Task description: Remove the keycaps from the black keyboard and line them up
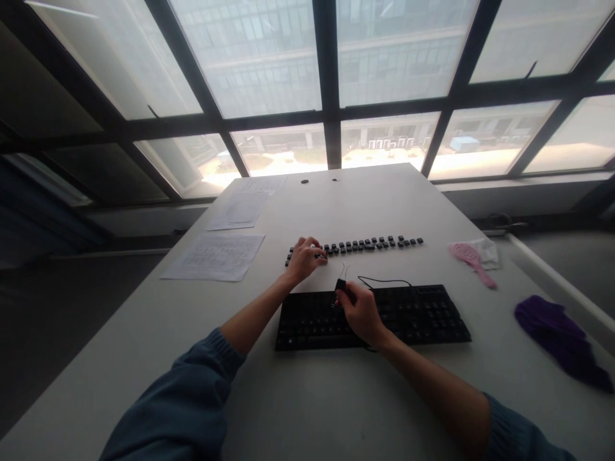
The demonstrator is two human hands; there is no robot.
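In the head view a black keyboard lies on the white table, with several dark keycaps laid out in uneven rows beyond it. My left hand is at the left part of those rows, fingers curled and closed on a small dark keycap. Over the keyboard's middle, my right hand grips a wire keycap puller by its black handle. Its two thin wires point away from me, apart from the keycaps. My right hand hides some of the keys.
Printed papers lie on the left of the table. At the right are a pink hairbrush on a white packet and a purple cloth. A black cable curls behind the keyboard. Large windows stand beyond the far edge.
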